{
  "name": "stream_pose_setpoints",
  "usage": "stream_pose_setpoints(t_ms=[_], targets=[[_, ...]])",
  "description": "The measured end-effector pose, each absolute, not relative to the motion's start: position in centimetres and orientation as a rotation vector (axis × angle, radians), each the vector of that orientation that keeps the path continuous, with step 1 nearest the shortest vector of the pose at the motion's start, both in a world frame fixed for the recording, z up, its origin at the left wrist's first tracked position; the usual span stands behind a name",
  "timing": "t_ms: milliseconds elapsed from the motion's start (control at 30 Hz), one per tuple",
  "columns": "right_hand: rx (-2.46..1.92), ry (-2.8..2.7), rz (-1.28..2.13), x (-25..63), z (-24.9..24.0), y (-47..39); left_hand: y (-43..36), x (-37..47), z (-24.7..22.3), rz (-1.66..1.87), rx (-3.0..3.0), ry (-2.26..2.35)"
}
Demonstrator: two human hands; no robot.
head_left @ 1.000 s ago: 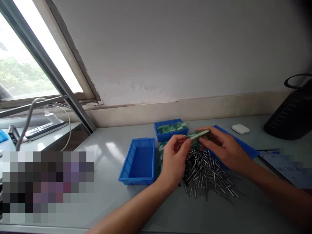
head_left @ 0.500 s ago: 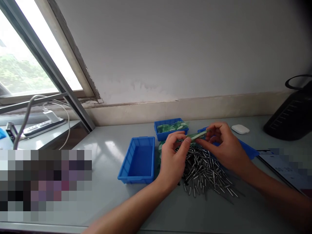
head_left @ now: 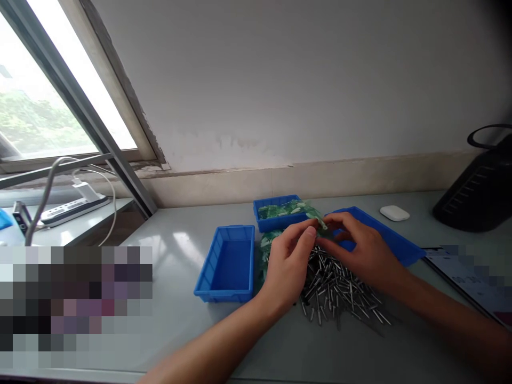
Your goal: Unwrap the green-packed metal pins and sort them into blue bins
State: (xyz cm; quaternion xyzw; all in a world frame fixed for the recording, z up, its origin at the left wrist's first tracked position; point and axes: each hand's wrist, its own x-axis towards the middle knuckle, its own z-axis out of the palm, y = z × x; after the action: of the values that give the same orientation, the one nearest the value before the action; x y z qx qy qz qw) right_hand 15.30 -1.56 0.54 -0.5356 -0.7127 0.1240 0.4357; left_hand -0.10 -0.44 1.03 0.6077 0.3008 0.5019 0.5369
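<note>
In the head view, both hands meet above a loose heap of thin metal pins (head_left: 340, 288) that look like blind rivets. A small crumpled green plastic bag (head_left: 319, 217) is pinched between my left hand (head_left: 290, 258) and my right hand (head_left: 358, 242). Both hands are closed at the fingertips, thumbs against the fingers; the bag's lower part is hidden behind them. More green plastic bags (head_left: 269, 242) lie on the table just left of my left hand. Behind it stands a small blue bin (head_left: 262, 225) holding similar green bags.
A larger blue bin (head_left: 224, 296) is on the left, and a blue tray (head_left: 394, 240) lies behind my right hand. Further right are a white case (head_left: 394, 213), a phone (head_left: 460, 272) and a black bottle (head_left: 474, 186). A power strip (head_left: 76, 208) sits on the left shelf.
The green bag has turned from lying nearly level to slanting up and left. My right hand has moved left, closer to my left hand, uncovering more of the blue tray.
</note>
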Motion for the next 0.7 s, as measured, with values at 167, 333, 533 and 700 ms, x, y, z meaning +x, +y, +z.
stream_pose_setpoints(t_ms=[167, 333, 533, 700], targets=[[-1.264, -1.644, 0.399, 15.7, 1.0, -1.8, -0.4, 0.2, 0.2, 1.301, 1.432, 0.824], [-1.195, -1.640, 0.547, 15.7, 1.5, -2.0, -0.1, 0.2, 0.3, 1.243, 1.429, 0.794], [-1.343, -1.709, 0.286, 15.9, 1.8, -1.6, -0.1, 0.1, 0.6, 1.271, 1.438, 0.822], [-1.406, -1.702, 0.203, 16.0, 1.9, -1.9, 0.0, 0.0, 0.6, 1.323, 1.471, 0.885]])
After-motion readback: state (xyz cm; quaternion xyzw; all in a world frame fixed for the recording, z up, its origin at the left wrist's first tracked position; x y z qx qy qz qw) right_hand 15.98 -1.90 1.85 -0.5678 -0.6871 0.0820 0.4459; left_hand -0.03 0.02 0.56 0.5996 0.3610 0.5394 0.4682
